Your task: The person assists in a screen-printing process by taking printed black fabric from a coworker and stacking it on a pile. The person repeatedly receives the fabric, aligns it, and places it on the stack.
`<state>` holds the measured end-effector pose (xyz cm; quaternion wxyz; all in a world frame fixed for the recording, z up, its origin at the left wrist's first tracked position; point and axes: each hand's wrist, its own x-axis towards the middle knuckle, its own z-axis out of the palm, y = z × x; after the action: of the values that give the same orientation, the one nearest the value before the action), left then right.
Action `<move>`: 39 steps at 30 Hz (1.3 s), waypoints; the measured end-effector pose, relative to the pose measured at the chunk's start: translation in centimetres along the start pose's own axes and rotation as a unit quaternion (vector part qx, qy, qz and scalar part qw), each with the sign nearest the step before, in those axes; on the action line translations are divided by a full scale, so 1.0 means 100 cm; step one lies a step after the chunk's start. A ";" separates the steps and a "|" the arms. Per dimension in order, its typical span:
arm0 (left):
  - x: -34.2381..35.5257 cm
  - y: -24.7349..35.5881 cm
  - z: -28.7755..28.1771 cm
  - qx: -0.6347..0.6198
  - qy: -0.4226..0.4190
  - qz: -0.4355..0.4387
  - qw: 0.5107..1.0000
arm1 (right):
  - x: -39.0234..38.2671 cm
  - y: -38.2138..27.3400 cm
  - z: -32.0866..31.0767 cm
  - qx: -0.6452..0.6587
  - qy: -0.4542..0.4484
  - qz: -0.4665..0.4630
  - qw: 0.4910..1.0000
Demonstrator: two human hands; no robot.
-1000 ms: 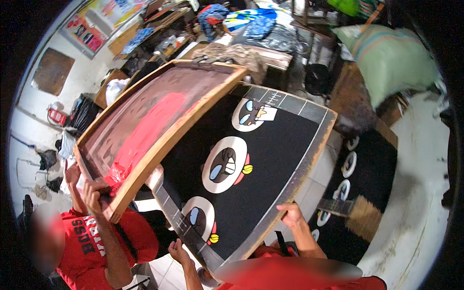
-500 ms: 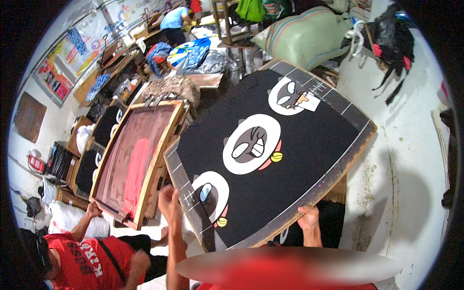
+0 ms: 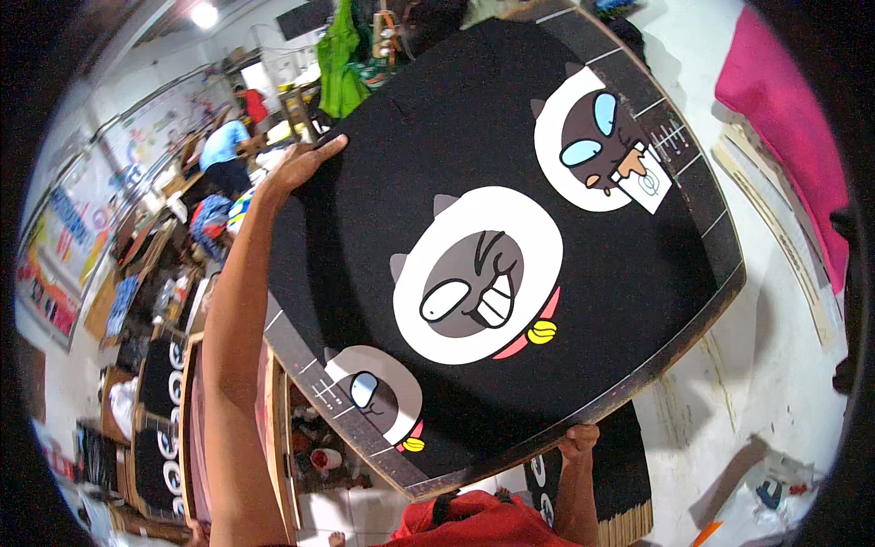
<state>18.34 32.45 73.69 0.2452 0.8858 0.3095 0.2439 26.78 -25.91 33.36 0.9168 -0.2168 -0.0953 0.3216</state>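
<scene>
Holding the black board (image 3: 700,196) | left hand (image 3: 305,162): far-left edge, arm outstretched | right hand (image 3: 579,441): near edge (fingers curled)

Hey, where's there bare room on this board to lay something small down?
Two plain stretches of black cloth: one bordered by the middle face, the upper-right face and the near edge of the board; another between the left hand and the upper-right face. It's crowded along the diagonal row of three printed faces.

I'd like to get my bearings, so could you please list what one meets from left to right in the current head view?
Co-worker in a light-blue shirt, left hand, large central white-rimmed oval cartoon-face print, right hand, bright pink sheet.
</scene>
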 end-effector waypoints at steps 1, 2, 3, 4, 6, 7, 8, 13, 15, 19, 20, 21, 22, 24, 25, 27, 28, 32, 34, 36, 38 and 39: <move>0.007 0.004 0.006 -0.034 0.015 0.027 0.999 | -0.003 0.008 -0.005 0.009 0.019 -0.014 1.000; 0.011 0.011 0.012 -0.068 0.026 0.048 0.996 | -0.005 0.019 -0.005 -0.053 0.003 -0.055 0.997; 0.014 0.018 0.017 -0.116 0.059 0.077 0.989 | -0.008 0.029 -0.004 -0.164 0.049 -0.094 0.981; 0.018 0.028 0.021 -0.137 0.051 0.030 0.989 | -0.010 0.040 -0.003 -0.213 0.093 -0.091 0.968; 0.019 0.045 0.034 -0.237 0.010 0.094 0.967 | -0.022 0.053 0.000 -0.138 0.140 0.002 0.981; 0.021 0.057 0.044 -0.189 0.021 0.114 0.975 | -0.016 0.073 -0.003 -0.118 0.100 0.006 0.988; 0.018 0.069 0.054 -0.122 0.034 0.100 0.987 | -0.028 0.083 -0.004 -0.155 0.093 0.059 0.982; -0.054 0.099 0.119 -0.095 -0.055 0.301 0.947 | -0.082 0.101 0.023 -0.605 0.073 0.352 0.710; -0.087 0.102 0.154 -0.089 -0.038 0.423 0.901 | -0.090 0.089 0.068 -0.599 0.089 0.361 0.709; -0.146 0.094 0.226 -0.095 -0.090 0.603 0.787 | -0.087 0.038 0.195 -0.738 0.147 -0.041 0.657; -0.162 0.090 0.245 -0.112 -0.121 0.620 0.767 | -0.076 0.031 0.216 -0.790 0.163 -0.160 0.568; -0.176 0.085 0.266 -0.118 -0.136 0.637 0.749 | -0.060 0.024 0.224 -0.805 0.151 -0.225 0.528; -0.189 0.079 0.285 -0.125 -0.149 0.651 0.733 | -0.045 0.020 0.225 -0.838 0.155 -0.214 0.477; -0.211 0.066 0.320 -0.137 -0.171 0.664 0.715 | -0.018 0.031 0.205 -0.841 0.151 -0.114 0.507; -0.219 0.055 0.332 -0.077 -0.226 0.668 0.704 | -0.005 0.040 0.185 -0.841 0.135 -0.049 0.522; -0.232 0.039 0.359 -0.057 -0.262 0.668 0.695 | 0.013 0.060 0.135 -0.867 0.093 0.133 0.471; -0.237 0.032 0.371 -0.039 -0.295 0.659 0.691 | 0.015 0.070 0.109 -0.870 0.075 0.085 0.479; -0.267 0.008 0.409 -0.006 -0.338 0.533 0.776 | 0.006 0.102 0.016 -0.863 0.070 0.079 0.495; -0.287 -0.012 0.420 -0.056 -0.298 0.443 0.844 | 0.006 0.111 -0.028 -0.861 0.084 0.113 0.489; -0.314 -0.042 0.427 -0.041 -0.278 0.335 0.900 | 0.008 0.123 -0.070 -0.871 0.095 0.172 0.450; -0.345 -0.083 0.428 -0.004 -0.320 0.257 0.912 | 0.003 0.128 -0.107 -0.869 0.117 0.137 0.461; -0.363 -0.105 0.427 0.036 -0.371 0.215 0.903 | 0.002 0.129 -0.124 -0.873 0.116 0.146 0.450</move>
<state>13.73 3.38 24.88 0.2516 0.9655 0.0064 -0.0670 23.77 -20.97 16.47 0.1875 -0.9494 -0.1853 0.1707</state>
